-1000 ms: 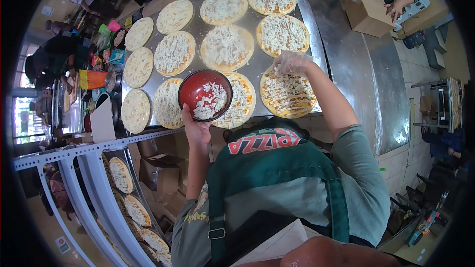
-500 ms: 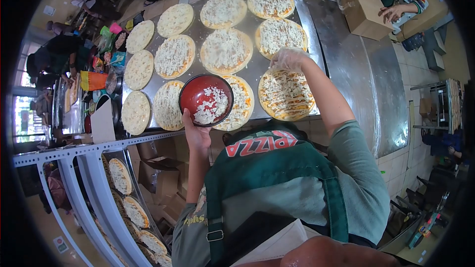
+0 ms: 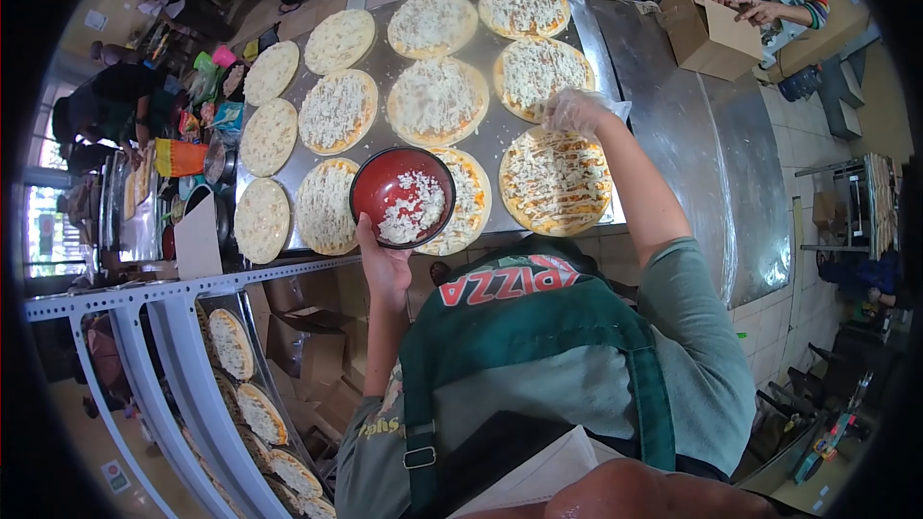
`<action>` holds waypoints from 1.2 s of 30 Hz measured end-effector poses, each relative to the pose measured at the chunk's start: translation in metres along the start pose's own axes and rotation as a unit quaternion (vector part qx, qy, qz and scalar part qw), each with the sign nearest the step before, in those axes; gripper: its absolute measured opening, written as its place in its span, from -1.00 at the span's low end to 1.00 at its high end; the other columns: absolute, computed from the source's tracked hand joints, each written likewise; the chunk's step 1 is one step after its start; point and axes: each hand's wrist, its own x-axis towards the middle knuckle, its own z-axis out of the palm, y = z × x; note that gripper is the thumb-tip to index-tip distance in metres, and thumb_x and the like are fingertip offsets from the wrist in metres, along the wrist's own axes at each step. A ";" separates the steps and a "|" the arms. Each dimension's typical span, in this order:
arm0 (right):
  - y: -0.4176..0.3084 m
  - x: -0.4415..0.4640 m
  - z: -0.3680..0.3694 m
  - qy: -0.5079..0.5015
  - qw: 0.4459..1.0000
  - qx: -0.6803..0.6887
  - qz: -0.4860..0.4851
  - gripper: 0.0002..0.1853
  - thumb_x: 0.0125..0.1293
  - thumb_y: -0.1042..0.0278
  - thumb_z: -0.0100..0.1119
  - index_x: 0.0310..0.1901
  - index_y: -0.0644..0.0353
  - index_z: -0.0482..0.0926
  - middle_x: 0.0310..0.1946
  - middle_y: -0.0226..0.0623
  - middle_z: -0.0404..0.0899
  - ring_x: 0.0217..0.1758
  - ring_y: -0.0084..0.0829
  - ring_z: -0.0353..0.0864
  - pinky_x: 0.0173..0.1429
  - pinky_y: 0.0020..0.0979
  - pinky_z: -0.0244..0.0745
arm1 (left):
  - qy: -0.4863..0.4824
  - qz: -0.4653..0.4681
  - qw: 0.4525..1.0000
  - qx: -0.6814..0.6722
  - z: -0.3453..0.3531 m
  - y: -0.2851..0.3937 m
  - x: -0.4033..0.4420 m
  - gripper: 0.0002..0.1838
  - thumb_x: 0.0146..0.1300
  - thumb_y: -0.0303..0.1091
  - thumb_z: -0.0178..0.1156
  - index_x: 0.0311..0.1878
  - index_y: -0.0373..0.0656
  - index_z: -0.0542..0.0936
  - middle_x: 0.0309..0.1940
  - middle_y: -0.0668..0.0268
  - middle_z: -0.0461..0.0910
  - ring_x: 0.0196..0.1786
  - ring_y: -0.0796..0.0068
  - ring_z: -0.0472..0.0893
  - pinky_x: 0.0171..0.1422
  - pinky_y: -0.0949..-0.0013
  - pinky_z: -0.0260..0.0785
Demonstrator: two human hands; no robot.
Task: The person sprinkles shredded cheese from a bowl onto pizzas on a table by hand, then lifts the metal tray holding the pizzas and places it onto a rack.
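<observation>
My left hand (image 3: pixel 386 271) grips a red bowl (image 3: pixel 377 194) with a dark rim, tilted so that its inside shows. White crumbled cheese (image 3: pixel 415 210) lies in one side of it. Behind the bowl, a topped pizza (image 3: pixel 469 207) is partly covered. My right hand (image 3: pixel 575 113), in a clear plastic glove, hangs over the far edge of a pizza (image 3: pixel 555 183) with brown and orange stripes under scattered white crumbs. Its fingers are bunched and point down; what they hold is hidden. Just beyond it lies another pizza (image 3: pixel 540 77), thickly covered in white crumbs.
Several more pizzas (image 3: pixel 338 111) lie in rows on the metal table (image 3: pixel 383 58). A grey rack (image 3: pixel 178 293) with pizzas stands at lower left. Across the table, a co-worker's hands (image 3: pixel 735 0) are at a cardboard box (image 3: pixel 710 34). Other people are at far left.
My right hand has shifted slightly right over the striped pizza's far edge. The bowl has barely moved. Across the table, the co-worker's hands have come together at the box top.
</observation>
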 end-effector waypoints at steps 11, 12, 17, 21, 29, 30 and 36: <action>0.020 -0.027 -0.012 0.030 0.996 0.070 0.053 -0.92 -0.10 0.50 0.12 -0.51 0.27 0.57 -0.61 -0.33 0.52 -0.56 -0.55 0.41 -0.43 -0.53 0.32 | -0.010 0.002 1.000 0.001 0.009 -0.007 0.004 -0.47 0.21 0.03 -0.03 0.13 -0.12 0.27 0.03 0.24 0.42 0.02 0.31 0.49 0.05 0.16 0.39; 0.020 -0.034 -0.012 0.030 0.996 0.071 0.055 -0.92 -0.10 0.50 0.12 -0.51 0.27 0.57 -0.61 -0.33 0.52 -0.56 -0.55 0.41 -0.43 -0.53 0.32 | -0.012 0.002 1.000 -0.002 0.010 -0.008 0.003 -0.49 0.22 0.03 -0.05 0.10 -0.12 0.28 0.01 0.25 0.43 0.00 0.35 0.50 0.02 0.23 0.42; 0.009 -0.051 -0.014 0.049 0.996 -0.056 0.046 -0.88 -0.07 0.47 0.16 -0.44 0.27 0.59 -0.58 -0.34 0.54 -0.55 -0.55 0.40 -0.42 -0.52 0.32 | -0.013 -0.015 1.000 0.012 0.012 -0.010 0.007 -0.48 0.22 0.03 -0.05 0.12 -0.13 0.27 0.03 0.23 0.41 0.03 0.34 0.47 0.05 0.21 0.39; -0.009 -0.063 -0.006 0.090 0.995 -0.004 0.034 -0.86 -0.08 0.45 0.17 -0.43 0.26 0.59 -0.59 -0.35 0.54 -0.53 -0.54 0.43 -0.40 -0.52 0.34 | -0.024 -0.027 0.999 0.019 0.016 -0.014 0.012 -0.46 0.21 0.04 -0.05 0.12 -0.14 0.26 0.03 0.21 0.41 0.06 0.31 0.45 0.08 0.18 0.36; 0.014 -0.078 -0.008 0.044 0.995 0.064 0.062 -0.86 -0.06 0.41 0.20 -0.43 0.25 0.59 -0.57 -0.30 0.57 -0.52 -0.54 0.47 -0.38 -0.51 0.37 | -0.022 -0.030 0.999 0.016 0.020 -0.019 0.013 -0.49 0.22 0.01 -0.05 0.10 -0.15 0.27 0.00 0.21 0.42 0.00 0.32 0.49 0.02 0.21 0.41; 0.024 -0.077 -0.005 0.044 0.995 0.064 0.062 -0.86 -0.06 0.41 0.20 -0.43 0.25 0.59 -0.57 -0.30 0.57 -0.52 -0.54 0.47 -0.38 -0.51 0.37 | -0.027 -0.028 0.999 0.014 0.019 -0.019 0.013 -0.51 0.23 0.00 -0.05 0.08 -0.16 0.28 0.00 0.21 0.42 -0.01 0.32 0.50 0.01 0.21 0.42; 0.051 -0.078 -0.001 0.130 0.986 -0.012 0.101 -0.83 -0.04 0.36 0.22 -0.39 0.24 0.60 -0.55 -0.29 0.57 -0.47 -0.56 0.49 -0.36 -0.51 0.41 | -0.018 -0.040 0.999 0.025 0.017 -0.023 0.016 -0.54 0.24 -0.05 -0.05 0.09 -0.13 0.22 0.00 0.23 0.40 -0.01 0.31 0.50 -0.01 0.11 0.43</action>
